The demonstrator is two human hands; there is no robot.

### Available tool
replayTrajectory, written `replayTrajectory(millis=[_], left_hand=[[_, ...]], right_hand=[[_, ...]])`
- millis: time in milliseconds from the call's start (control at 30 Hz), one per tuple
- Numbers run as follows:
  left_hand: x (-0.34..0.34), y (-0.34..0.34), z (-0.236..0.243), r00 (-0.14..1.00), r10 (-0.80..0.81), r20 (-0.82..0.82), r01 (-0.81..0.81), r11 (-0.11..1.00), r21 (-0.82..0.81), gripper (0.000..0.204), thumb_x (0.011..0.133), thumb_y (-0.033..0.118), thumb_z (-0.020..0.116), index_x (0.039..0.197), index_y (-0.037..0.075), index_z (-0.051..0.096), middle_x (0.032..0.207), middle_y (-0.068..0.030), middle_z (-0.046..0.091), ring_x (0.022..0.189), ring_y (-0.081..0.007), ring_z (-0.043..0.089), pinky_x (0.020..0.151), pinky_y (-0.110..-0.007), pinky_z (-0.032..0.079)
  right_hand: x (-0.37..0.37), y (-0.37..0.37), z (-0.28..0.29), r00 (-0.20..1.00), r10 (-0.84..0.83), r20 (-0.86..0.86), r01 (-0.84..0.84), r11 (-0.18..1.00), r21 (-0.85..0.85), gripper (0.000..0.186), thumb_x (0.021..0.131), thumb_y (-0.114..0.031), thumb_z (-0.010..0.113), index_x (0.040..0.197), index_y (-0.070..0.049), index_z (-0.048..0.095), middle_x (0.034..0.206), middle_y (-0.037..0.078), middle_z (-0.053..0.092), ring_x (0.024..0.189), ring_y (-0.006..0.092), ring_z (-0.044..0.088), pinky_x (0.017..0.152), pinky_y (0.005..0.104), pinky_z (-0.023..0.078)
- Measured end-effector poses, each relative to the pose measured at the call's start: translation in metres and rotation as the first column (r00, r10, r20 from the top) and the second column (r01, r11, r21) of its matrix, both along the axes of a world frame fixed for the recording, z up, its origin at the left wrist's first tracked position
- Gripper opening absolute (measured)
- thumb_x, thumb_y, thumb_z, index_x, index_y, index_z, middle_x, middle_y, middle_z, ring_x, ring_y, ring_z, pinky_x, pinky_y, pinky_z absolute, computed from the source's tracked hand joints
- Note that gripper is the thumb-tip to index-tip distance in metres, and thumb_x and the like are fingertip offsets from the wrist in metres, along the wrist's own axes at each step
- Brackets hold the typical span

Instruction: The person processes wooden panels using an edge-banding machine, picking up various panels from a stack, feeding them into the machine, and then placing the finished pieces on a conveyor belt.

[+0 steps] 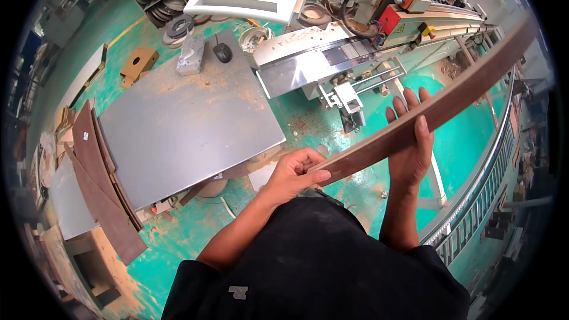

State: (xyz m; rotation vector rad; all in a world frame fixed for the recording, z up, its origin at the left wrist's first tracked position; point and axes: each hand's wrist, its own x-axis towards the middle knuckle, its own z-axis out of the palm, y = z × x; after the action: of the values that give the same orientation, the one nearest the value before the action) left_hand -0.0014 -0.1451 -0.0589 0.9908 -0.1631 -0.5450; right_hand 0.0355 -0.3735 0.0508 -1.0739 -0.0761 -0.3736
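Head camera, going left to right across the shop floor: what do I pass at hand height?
Stack of dark brown boards → grey sheet table → left hand pinching the near end of the long brown strip → right hand gripping the strip further along → roller conveyor rail.

A long dark brown wooden strip (427, 115) is held over the green floor (308, 121); its near end is pinched by the left hand (296, 172), its middle clasped by the right hand (410, 142). A grey sheet-topped bench (178, 124) lies left, an edge-banding machine (355, 53) far.
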Motion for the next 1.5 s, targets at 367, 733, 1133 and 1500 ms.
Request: replayTrajectory(millis=[367,733,1133,1500], left_hand=[[0.074,-0.203,-0.023,0.983,-0.172,0.065,0.173,0.985,-0.012,0.025,0.097,0.016,0.075,0.116,0.004,0.064,0.100,0.0004,0.068,0.089,-0.0048,0.063,0.075,-0.024,0.051],[0.107,-0.250,-0.064,0.987,-0.066,-0.147,0.080,0.992,0.098,0.030,0.103,0.032,0.065,0.121,0.008,0.067,0.096,0.0006,0.067,0.088,-0.0093,0.067,0.077,-0.027,0.056],[0.181,-0.220,-0.077,0.971,0.014,-0.237,0.031,0.982,0.185,0.045,0.104,0.040,0.062,0.132,0.005,0.058,0.094,-0.0062,0.068,0.078,-0.0163,0.070,0.073,-0.032,0.060],[0.177,-0.261,-0.410,0.879,0.378,-0.290,-0.140,0.787,0.601,0.061,0.081,0.010,0.063,0.139,0.003,0.044,0.113,-0.0136,0.060,0.099,-0.0287,0.061,0.085,-0.042,0.050]], right_hand=[[-0.129,-0.194,-0.120,0.835,-0.237,-0.497,0.483,0.748,0.456,0.049,0.105,-0.022,0.061,0.151,-0.013,0.049,0.152,0.003,0.054,0.134,0.0188,0.056,0.115,0.0378,0.047],[-0.153,-0.251,-0.110,0.615,-0.189,-0.765,-0.221,0.890,-0.398,0.031,0.106,-0.026,0.060,0.097,0.001,0.074,0.072,0.007,0.072,0.073,0.0177,0.071,0.075,0.0307,0.057],[-0.109,-0.252,-0.134,0.437,-0.126,-0.891,-0.435,0.837,-0.332,0.047,0.101,-0.044,0.066,0.091,0.002,0.062,0.078,0.009,0.067,0.073,0.0148,0.068,0.068,0.0305,0.054],[-0.053,-0.230,-0.106,0.432,-0.351,-0.831,-0.359,0.779,-0.515,0.049,0.104,-0.048,0.058,0.094,0.000,0.061,0.073,0.006,0.059,0.064,0.0159,0.063,0.060,0.0328,0.054]])
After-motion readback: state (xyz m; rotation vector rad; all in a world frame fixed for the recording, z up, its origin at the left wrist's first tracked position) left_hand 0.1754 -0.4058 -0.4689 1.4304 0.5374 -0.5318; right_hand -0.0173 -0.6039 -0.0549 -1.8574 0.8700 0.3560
